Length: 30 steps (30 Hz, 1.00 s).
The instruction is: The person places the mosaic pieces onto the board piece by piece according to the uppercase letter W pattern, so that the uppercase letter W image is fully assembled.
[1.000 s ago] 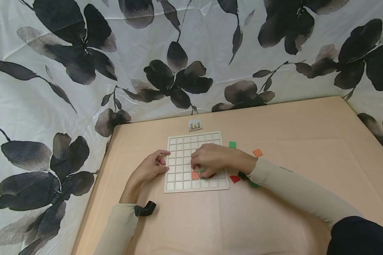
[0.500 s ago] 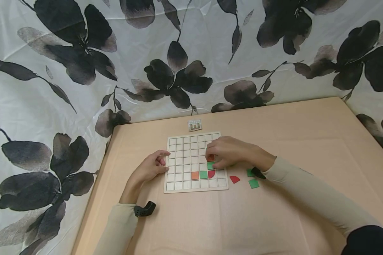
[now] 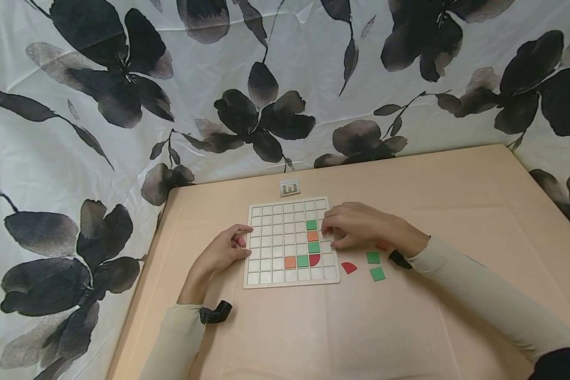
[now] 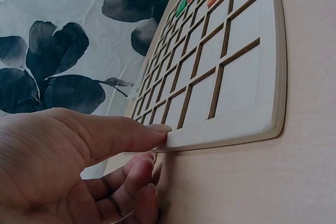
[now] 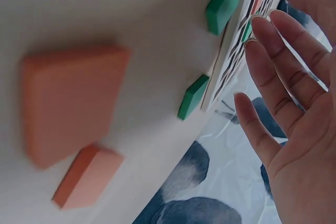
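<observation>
On the table lies a white gridded board. Several tiles sit in its cells: a green tile, an orange tile, a second green tile and a red quarter-round tile in one column, with a green and an orange tile to the left. At the board's left edge is my left hand, thumb resting on the rim, other fingers loosely bent beside it. My right hand hovers over the right edge; in the right wrist view its fingers are spread, holding nothing.
Right of the board lie a loose red quarter-round tile and two green tiles. An orange tile is partly hidden under my right hand. A small pattern card lies behind the board; a floral curtain hangs beyond.
My right hand has moved from the middle of the board to its right edge, uncovering the column of green, orange and red tiles. The left hand has stayed at the left edge.
</observation>
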Available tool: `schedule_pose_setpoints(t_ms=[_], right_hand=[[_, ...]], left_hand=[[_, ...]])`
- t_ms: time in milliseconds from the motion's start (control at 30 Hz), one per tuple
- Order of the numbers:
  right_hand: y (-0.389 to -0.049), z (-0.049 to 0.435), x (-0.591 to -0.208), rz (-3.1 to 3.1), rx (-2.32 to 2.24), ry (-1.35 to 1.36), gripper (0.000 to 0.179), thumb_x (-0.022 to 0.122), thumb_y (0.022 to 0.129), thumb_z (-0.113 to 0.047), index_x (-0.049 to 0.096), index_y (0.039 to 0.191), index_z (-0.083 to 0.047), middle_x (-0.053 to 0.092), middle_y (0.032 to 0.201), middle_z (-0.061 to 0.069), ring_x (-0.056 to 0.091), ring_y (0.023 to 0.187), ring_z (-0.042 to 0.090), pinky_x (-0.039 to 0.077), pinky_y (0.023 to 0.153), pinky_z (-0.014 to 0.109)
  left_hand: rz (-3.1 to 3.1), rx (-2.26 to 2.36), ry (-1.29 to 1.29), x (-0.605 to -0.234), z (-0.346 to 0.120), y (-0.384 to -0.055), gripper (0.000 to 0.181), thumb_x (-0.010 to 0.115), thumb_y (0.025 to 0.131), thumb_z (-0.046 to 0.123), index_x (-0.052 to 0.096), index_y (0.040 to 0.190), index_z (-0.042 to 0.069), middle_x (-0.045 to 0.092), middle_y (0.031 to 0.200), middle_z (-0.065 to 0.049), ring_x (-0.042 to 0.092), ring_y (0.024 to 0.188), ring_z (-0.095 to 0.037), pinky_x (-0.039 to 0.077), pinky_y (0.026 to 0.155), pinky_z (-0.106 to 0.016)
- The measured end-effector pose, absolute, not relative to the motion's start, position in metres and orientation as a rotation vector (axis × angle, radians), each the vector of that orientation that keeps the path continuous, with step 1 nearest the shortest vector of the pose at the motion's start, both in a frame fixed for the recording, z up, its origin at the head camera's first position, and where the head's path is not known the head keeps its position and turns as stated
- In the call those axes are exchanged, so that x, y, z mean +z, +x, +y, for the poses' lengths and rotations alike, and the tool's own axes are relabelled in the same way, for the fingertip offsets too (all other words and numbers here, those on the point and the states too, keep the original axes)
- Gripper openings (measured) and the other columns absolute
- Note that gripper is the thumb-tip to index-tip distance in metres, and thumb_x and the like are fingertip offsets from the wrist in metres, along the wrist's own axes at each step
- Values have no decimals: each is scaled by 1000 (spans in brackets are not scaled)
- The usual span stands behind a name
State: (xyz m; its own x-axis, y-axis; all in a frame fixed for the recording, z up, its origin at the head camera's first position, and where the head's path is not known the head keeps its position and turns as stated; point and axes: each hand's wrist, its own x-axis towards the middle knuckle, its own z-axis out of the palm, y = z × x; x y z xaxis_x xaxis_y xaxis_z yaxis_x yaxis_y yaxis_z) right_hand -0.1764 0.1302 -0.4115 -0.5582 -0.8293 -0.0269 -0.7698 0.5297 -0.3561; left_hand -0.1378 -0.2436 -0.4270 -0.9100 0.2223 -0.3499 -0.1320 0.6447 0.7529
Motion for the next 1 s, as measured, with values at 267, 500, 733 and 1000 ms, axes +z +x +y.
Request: schedule_pose_setpoints(t_ms=[267, 500, 733, 1000], right_hand=[[-179, 147, -415, 2617, -424, -1350, 24, 80, 84, -33, 73, 104, -20, 63, 94, -8, 52, 84, 9, 45, 80, 32], [-175, 156, -418, 2663, -349, -1264, 30, 81, 81, -41, 74, 103, -22, 63, 92, -9, 51, 82, 10, 44, 78, 32], [-168, 157, -420, 2703, -266, -1243, 35, 81, 80, -50, 71, 98, -23, 57, 87, -9, 49, 79, 10, 43, 74, 31], [-164, 156, -423, 2760, -265, -1200, 34, 81, 78, -51, 69, 92, -23, 55, 82, -9, 47, 75, 10, 40, 69, 31]], left_hand=[[2449, 1177, 67, -427, -244, -138, 58, 75, 86, -3, 55, 139, 7, 53, 93, -9, 48, 77, -20, 41, 61, -24], [2438, 1195, 66, -429, -245, -136, 58, 75, 85, -4, 55, 139, 6, 53, 93, -10, 48, 76, -20, 41, 59, -24], [2441, 1198, 74, -429, -245, -136, 58, 75, 86, -3, 55, 139, 6, 54, 93, -10, 48, 76, -20, 41, 59, -24], [2452, 1173, 75, -427, -243, -137, 58, 75, 87, -2, 54, 140, 7, 53, 94, -9, 48, 77, -20, 41, 60, -24]])
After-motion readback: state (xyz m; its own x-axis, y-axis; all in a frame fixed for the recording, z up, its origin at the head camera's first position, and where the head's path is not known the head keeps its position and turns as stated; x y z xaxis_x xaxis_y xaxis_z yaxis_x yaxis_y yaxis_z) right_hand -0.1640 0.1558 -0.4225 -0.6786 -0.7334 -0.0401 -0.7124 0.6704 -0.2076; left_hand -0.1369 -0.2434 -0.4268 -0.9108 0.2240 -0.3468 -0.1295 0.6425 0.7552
